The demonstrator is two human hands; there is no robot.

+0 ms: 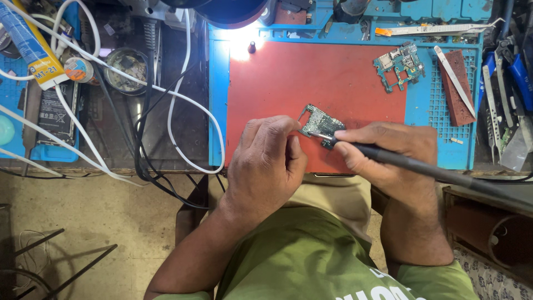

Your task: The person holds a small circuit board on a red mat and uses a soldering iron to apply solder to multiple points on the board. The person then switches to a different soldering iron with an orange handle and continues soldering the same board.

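Note:
A small green circuit board (320, 121) lies on the red work mat (288, 78). My left hand (266, 164) rests on the mat's near edge, its fingertips pinching the board's left side. My right hand (391, 153) grips a black soldering iron (411, 165) like a pen. The iron's metal tip touches the board near its near edge, and its black handle and cord run off to the right.
A second circuit board (401, 64) lies at the mat's far right. Beside it sit a red block (456, 88), tweezers (438, 29) and pliers (513, 72). White cables (183, 128), a phone (55, 114), a tube (28, 44) and a round tin (126, 65) crowd the left.

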